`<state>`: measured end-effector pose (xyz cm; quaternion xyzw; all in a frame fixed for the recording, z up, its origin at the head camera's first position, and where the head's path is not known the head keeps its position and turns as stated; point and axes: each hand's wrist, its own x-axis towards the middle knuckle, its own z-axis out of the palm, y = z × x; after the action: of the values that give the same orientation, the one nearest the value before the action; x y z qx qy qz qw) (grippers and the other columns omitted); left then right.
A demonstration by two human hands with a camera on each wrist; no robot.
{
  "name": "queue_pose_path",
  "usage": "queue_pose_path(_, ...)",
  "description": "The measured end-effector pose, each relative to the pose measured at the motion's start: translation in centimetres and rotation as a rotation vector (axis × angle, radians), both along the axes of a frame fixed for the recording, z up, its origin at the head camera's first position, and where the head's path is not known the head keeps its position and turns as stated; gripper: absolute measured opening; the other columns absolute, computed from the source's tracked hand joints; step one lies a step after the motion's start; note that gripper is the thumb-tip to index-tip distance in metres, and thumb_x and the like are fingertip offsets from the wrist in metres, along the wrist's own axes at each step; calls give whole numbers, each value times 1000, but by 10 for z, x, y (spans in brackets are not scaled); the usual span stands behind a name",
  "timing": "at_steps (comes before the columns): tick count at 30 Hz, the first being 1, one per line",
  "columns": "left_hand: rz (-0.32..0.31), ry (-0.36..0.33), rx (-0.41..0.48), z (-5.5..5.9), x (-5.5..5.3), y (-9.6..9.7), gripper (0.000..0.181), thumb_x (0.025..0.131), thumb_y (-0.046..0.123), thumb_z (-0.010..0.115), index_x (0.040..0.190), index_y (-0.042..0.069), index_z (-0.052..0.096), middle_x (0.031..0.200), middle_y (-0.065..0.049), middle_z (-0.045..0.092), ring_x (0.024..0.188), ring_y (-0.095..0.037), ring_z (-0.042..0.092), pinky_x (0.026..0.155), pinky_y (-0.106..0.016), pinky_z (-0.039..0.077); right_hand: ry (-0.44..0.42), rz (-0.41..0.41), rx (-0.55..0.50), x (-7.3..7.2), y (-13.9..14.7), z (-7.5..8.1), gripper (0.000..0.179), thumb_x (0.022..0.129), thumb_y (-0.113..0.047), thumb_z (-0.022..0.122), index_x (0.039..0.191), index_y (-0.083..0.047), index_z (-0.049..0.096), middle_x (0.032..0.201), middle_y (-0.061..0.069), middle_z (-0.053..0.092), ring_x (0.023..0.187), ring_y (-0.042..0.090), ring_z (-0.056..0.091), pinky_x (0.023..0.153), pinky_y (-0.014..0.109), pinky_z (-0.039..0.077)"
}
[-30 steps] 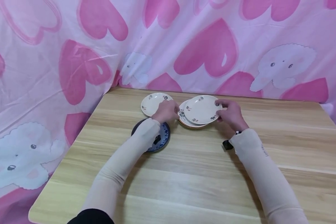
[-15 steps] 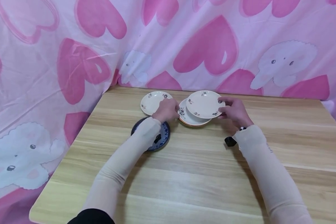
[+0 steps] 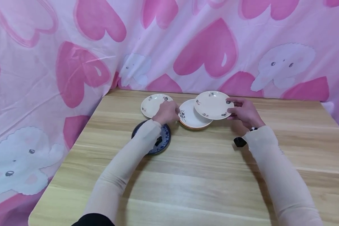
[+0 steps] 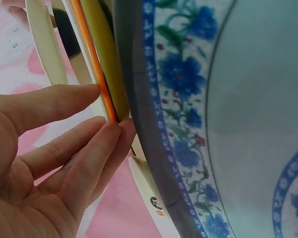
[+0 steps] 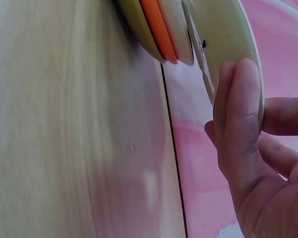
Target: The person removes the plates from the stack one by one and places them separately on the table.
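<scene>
My right hand (image 3: 246, 112) pinches the right rim of a cream plate (image 3: 212, 105) with small dark prints, thumb on top and fingers underneath. That plate is raised and partly covers a stack topped by a white plate (image 3: 190, 112) with a dark floral print. Below the white one, an orange plate (image 5: 157, 27) and a yellow plate (image 5: 137, 29) show in the right wrist view. At the stack's left edge, my left hand (image 3: 166, 112) pinches the rims between thumb and fingers. The left wrist view shows those fingertips (image 4: 114, 130) against the orange and yellow rims.
Another cream plate (image 3: 151, 106) lies behind my left hand, partly hidden by it. Nearer me, a blue-patterned plate (image 3: 165, 138) sits under my left forearm. The wooden table (image 3: 186, 175) meets a pink heart-print cloth (image 3: 209, 47) at its back and left.
The cream plate in my right hand has moved rightward, uncovering more of the white plate on the stack. My left hand has stayed at the stack's edge.
</scene>
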<state>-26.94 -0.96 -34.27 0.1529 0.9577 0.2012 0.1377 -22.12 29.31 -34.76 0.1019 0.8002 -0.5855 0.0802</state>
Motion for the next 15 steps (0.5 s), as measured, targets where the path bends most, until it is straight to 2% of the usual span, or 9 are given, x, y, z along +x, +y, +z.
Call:
queue_pose_path(5, -27, 2, 20, 0, -2, 5, 36, 81, 4, 70, 116, 10, 75, 115, -8, 74, 112, -27, 62, 104, -40, 50, -3, -21, 18, 1, 14, 2, 59, 97, -1, 57, 153, -8, 39, 115, 3, 50, 70, 5, 66, 74, 26, 62)
queue_pose_path(13, -22, 58, -9, -1, -1, 1, 33, 82, 3, 69, 113, 12, 77, 108, -6, 76, 104, -25, 64, 96, -37, 55, -5, -53, 30, 0, 23, 7, 58, 99, -3, 57, 154, -10, 39, 110, 4, 51, 72, 6, 67, 80, 31, 63)
queue_pose_path(15, -24, 54, -6, 0, 0, 1, 33, 82, 2, 68, 113, 11, 77, 109, -6, 76, 103, -24, 64, 95, -37, 55, -11, -67, 35, 2, 25, 8, 58, 99, -4, 57, 154, -10, 39, 110, 3, 52, 72, 6, 67, 80, 31, 63)
